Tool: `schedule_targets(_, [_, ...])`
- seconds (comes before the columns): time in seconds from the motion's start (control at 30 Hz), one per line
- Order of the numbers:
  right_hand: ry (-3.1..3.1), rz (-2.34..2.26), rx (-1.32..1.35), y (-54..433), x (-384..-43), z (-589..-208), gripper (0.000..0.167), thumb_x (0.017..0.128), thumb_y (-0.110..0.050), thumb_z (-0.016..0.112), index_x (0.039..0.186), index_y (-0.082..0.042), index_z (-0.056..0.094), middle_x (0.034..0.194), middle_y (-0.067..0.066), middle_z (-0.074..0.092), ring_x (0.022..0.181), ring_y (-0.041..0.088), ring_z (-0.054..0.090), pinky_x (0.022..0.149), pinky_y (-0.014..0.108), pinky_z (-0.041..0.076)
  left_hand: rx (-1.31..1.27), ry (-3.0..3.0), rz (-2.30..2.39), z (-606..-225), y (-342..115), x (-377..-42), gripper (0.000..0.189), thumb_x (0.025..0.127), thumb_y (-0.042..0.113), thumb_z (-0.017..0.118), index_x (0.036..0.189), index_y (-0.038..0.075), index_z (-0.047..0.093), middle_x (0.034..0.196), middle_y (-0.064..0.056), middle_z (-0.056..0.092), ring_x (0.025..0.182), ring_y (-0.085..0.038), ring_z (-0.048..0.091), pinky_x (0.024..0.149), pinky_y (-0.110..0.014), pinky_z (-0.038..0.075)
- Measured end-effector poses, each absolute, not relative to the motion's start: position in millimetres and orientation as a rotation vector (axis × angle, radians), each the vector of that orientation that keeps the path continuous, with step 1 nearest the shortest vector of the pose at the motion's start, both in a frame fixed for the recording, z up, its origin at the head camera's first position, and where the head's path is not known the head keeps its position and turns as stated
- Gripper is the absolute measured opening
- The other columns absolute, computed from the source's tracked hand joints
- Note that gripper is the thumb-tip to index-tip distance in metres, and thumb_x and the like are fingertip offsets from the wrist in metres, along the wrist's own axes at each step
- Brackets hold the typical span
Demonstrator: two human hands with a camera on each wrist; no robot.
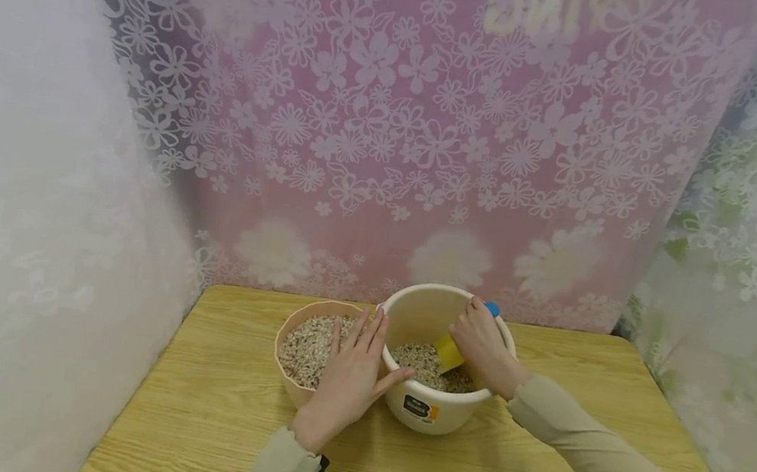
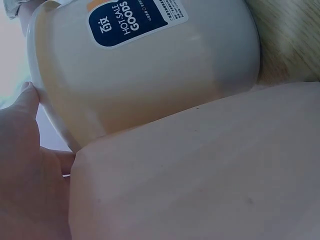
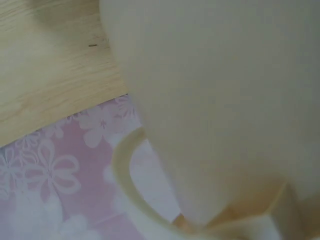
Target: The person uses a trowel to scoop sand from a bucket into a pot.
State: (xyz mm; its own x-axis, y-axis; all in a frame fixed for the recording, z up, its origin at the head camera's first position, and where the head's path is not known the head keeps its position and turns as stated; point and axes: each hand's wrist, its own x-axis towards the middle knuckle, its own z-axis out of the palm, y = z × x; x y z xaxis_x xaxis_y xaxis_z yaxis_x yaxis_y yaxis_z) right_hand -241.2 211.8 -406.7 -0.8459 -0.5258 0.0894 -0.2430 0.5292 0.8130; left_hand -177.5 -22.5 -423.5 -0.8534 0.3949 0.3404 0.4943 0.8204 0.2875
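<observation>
A cream bucket (image 1: 396, 401) with a dark label stands on the table, coarse tan-grey granules (image 1: 415, 359) covering its bottom. My right hand (image 1: 483, 345) reaches over its right rim and grips a yellow scoop (image 1: 451, 354), whose blade dips into the granules; a blue end pokes out above the fist. My left hand (image 1: 348, 375) rests on the bucket's left rim with extended fingers, thumb spread along the near rim. Just left of the bucket is a peach bowl (image 1: 295, 391) full of similar granules (image 1: 307, 348), partly covered by that hand. The right wrist view shows only the bucket's outer wall (image 3: 210, 100), not the hand.
The wood-grain table (image 1: 208, 403) carries both containers near its back edge. Behind hangs a pink floral curtain (image 1: 390, 129), with pale sheets at left (image 1: 57, 194) and right (image 1: 749, 267). A curved bucket handle (image 3: 125, 170) sticks out in the right wrist view.
</observation>
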Motion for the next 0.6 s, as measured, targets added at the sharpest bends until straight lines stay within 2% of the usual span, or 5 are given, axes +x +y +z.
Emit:
schedule_targets(0.27, [-2.471, -1.210, 0.653, 213.0, -241.2, -407.5, 0.042, 0.094, -0.017, 0.074, 0.061, -0.011, 0.049, 0.060, 0.005, 0.054, 0.063, 0.019, 0.036, 0.071, 0.033, 0.027, -0.676, -2.739, -0.565, -425.3, -22.1, -177.5, 0.092, 0.096, 0.066, 0.051, 0.159, 0.002, 0.029, 0.166, -0.015, 0.025, 0.154, -0.033, 0.019, 0.119, -0.067, 0.015])
schedule_targets(0.43, [-2.489, -1.135, 0.664, 213.3, -242.7, -408.4, 0.041, 0.092, -0.021, 0.076, 0.061, -0.011, 0.050, 0.062, 0.005, 0.058, 0.064, 0.021, 0.039, 0.071, 0.033, 0.029, -0.670, -2.742, -0.584, -423.9, -22.0, -176.3, 0.092, 0.096, 0.066, 0.051, 0.160, 0.003, 0.029, 0.166, -0.014, 0.025, 0.154, -0.033, 0.019, 0.120, -0.067, 0.014])
schedule_targets(0.6, [-2.476, -0.974, 0.696, 213.9, -245.2, -410.2, 0.048, 0.089, -0.017, 0.077, 0.056, -0.012, 0.042, 0.057, 0.005, 0.053, 0.063, 0.020, 0.039, 0.071, 0.033, 0.029, -0.675, -2.743, -0.597, -423.6, -22.3, -176.3, 0.091, 0.096, 0.064, 0.053, 0.160, 0.003, 0.028, 0.166, -0.014, 0.025, 0.154, -0.033, 0.020, 0.120, -0.066, 0.015])
